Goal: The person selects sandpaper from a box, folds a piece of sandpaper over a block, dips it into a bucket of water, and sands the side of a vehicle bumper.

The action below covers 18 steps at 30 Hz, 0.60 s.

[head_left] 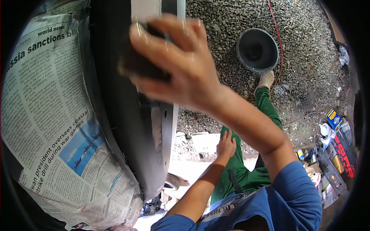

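My right hand [181,57] reaches across to the upper left, smeared by motion. Its fingers are wrapped round a dark block-like thing [142,57], whose exact kind I cannot make out. The block is over a long, dark grey curved panel [127,127], seemingly a vehicle part; whether they touch is hard to tell. Printed newspaper sheets [50,88] cover the surface left of the panel, along its edge. My left hand [226,145] lies flat on my green-trousered thigh, fingers stretched out and holding nothing.
A round dark bucket [257,51] stands on the gravel [223,23] by my foot in a pale clog [266,81]. A red hose or cord [281,42] runs past it. Tools, packages and a blue and yellow box [334,119] clutter the right side. Shoes [152,206] lie at lower left.
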Tool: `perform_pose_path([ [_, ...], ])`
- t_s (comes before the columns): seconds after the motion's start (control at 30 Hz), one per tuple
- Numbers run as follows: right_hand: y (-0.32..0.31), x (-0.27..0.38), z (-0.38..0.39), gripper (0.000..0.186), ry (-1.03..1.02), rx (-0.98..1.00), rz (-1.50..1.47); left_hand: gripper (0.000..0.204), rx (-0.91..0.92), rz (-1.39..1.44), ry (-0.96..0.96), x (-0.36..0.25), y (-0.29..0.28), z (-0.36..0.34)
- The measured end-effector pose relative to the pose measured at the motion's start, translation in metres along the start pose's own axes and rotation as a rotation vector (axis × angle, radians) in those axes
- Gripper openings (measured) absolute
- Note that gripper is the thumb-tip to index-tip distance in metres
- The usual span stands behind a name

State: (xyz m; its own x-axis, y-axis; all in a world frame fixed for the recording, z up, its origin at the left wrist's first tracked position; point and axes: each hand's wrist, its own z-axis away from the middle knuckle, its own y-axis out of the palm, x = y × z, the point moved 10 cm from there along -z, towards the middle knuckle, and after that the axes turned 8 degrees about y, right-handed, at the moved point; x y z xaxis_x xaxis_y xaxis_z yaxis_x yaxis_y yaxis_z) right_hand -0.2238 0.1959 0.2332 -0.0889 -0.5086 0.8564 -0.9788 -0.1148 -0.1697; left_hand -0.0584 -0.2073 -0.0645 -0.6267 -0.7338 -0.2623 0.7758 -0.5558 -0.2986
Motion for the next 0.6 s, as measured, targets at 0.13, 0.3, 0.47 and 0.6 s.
perform_pose_path([
  [0.13, -0.004, 0.000, 0.046, 0.070, 0.007, 0.161, -0.064, 0.056, -0.025, 0.033, -0.025, -0.008, -0.011, 0.003],
  [0.3, 0.004, -0.002, -0.003, 0.075, -0.020, 0.088, 0.006, 0.057, -0.103, -0.020, 0.053, 0.001, 0.002, 0.002],
  [0.47, 0.001, 0.011, 0.042, 0.073, -0.023, 0.174, -0.095, 0.058, -0.004, -0.004, 0.014, -0.001, 0.008, -0.003],
  [0.6, 0.011, 0.006, -0.018, 0.071, -0.021, 0.045, -0.065, 0.054, -0.084, -0.007, 0.026, -0.001, 0.007, -0.002],
])
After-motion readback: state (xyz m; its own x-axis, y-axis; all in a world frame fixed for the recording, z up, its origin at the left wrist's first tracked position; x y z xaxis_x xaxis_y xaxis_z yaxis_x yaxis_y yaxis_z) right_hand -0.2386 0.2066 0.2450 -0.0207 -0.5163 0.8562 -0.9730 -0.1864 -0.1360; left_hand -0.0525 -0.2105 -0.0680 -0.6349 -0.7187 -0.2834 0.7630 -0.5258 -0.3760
